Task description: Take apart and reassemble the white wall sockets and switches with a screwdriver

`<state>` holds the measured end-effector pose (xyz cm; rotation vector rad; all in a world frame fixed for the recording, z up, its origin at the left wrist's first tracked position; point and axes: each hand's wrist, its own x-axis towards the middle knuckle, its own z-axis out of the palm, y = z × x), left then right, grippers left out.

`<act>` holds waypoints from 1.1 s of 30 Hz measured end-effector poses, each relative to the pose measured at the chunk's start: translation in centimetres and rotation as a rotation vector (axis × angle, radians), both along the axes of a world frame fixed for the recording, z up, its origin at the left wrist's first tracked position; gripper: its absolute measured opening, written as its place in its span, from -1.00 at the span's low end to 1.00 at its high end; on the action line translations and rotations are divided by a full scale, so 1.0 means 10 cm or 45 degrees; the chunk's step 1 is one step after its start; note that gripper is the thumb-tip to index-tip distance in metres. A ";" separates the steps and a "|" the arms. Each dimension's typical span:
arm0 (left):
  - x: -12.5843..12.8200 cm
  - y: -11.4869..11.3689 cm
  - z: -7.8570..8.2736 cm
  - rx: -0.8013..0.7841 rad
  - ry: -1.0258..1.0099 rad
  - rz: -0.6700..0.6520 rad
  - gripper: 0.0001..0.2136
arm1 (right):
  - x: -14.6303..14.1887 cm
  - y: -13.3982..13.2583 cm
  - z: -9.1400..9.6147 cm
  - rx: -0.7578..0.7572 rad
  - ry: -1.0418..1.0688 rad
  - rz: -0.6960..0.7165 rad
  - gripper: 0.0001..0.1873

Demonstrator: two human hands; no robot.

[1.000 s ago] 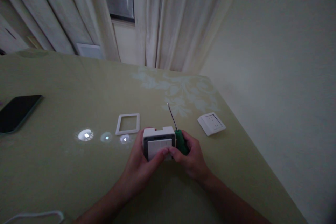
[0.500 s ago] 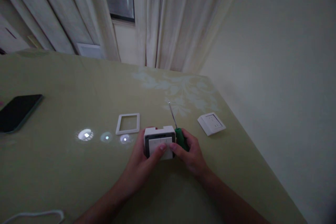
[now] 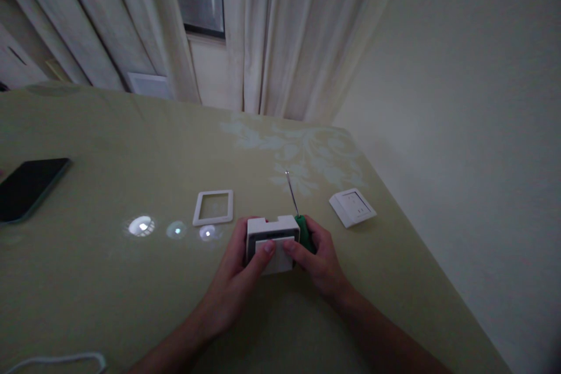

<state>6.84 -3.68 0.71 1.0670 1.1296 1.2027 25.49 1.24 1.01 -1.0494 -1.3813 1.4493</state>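
Observation:
A white wall switch box (image 3: 272,232) with a rocker face sits between both hands low on the green table (image 3: 109,140). My left hand (image 3: 239,272) wraps its left side, the thumb pressed on the rocker face. My right hand (image 3: 319,260) grips a green-handled screwdriver (image 3: 302,231) whose thin shaft points up and away, while its thumb also touches the switch face. A white square frame (image 3: 213,207) lies flat just to the left of the box.
A white socket plate (image 3: 353,207) lies to the right near the table edge. A dark phone (image 3: 26,187) rests at the far left. A white cable (image 3: 56,360) curls at the bottom left. Curtains and a wall close off the back and right.
The switch box has shifted slightly right and tipped, its face turned more downward. Both thumbs have slid across the rocker face. The screwdriver stays in the right hand.

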 end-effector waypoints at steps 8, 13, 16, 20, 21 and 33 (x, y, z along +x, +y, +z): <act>-0.03 0.08 -0.03 -0.063 -0.192 -0.069 -0.07 | 0.04 0.11 -0.02 -0.142 0.101 0.139 -0.38; -0.03 0.08 -0.04 -0.031 -0.200 -0.080 -0.12 | 0.05 0.12 -0.01 -0.117 0.123 0.136 -0.39; -0.02 0.08 -0.03 -0.011 -0.198 -0.082 -0.19 | 0.05 0.11 0.00 -0.099 0.095 0.119 -0.41; -0.01 0.07 0.00 -0.025 -0.155 -0.039 -0.50 | 0.05 0.09 -0.01 -0.063 0.065 0.108 -0.53; -0.01 0.07 0.01 -0.026 -0.135 -0.026 -0.57 | 0.05 0.09 -0.02 -0.054 0.058 0.109 -0.54; -0.01 0.02 0.07 -0.108 -0.157 -0.013 -0.65 | 0.05 0.02 -0.05 -0.048 0.010 0.056 -0.55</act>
